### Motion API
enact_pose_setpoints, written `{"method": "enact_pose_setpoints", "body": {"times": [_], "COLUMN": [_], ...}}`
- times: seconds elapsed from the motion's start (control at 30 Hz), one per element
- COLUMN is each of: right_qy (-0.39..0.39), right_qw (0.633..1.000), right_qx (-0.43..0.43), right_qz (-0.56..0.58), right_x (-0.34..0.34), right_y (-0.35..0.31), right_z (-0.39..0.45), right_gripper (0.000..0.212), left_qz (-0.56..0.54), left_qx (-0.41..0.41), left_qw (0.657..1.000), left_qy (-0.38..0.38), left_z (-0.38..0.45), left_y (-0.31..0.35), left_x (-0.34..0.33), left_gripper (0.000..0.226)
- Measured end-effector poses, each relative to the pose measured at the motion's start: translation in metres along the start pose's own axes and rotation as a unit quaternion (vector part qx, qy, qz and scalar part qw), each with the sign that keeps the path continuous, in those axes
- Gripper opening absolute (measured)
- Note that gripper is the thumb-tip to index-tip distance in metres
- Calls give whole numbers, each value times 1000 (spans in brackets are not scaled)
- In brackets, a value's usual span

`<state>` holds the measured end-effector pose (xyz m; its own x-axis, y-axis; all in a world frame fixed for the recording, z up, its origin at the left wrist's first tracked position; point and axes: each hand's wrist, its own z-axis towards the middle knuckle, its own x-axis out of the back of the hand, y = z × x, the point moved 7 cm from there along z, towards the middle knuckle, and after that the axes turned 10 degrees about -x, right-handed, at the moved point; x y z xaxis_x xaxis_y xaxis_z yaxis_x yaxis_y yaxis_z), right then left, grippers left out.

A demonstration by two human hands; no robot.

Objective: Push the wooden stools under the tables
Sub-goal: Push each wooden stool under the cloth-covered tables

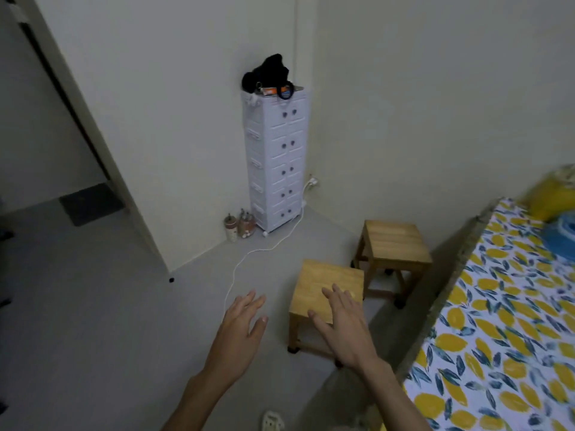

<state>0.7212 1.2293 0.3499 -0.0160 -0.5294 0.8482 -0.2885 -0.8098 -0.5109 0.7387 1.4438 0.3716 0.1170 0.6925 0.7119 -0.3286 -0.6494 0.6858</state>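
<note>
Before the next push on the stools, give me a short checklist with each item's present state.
1. Both hands free: ok. Left hand and right hand are open, holding nothing.
2. Hand on near stool: cannot tell. The right hand is over its seat; contact is unclear.
3. Far stool upright on the floor: ok.
4. Stools already under a table: not ok. Both stand in the open beside the lemon-print surface.
5. White cable clear of the stools: ok. It lies on the floor to their left.
6. Space under the table: cannot tell, hidden from this view.
</note>
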Motion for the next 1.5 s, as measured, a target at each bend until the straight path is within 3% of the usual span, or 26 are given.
{"method": "enact_pose_setpoints", "body": {"times": [0.57, 0.97, 1.17, 1.33, 1.5], "right_qy": [86, 148, 181, 206, 185], "right_qw": [982, 914, 856, 812, 764], "right_qx": [-165, -370, -470, -524, -587], "right_qz": [30, 71, 119, 156, 193], "right_x": [29, 30, 26, 20, -4], "right_y": [-37, -5, 37, 115, 211], "right_z": [328, 478, 518, 577, 640], "right_gripper": [69, 69, 70, 73, 76], "left_qz": [-25, 31, 34, 48, 22], "left_qx": [-127, -289, -356, -389, -327], "left_qw": [978, 895, 835, 786, 794], "left_qy": [-162, -339, -418, -479, -511], "left_z": [389, 638, 709, 769, 829], "left_y": [-73, -98, -68, -50, -46], "left_x": [-25, -103, -177, -281, -392], "left_gripper": [50, 55, 54, 55, 58]}}
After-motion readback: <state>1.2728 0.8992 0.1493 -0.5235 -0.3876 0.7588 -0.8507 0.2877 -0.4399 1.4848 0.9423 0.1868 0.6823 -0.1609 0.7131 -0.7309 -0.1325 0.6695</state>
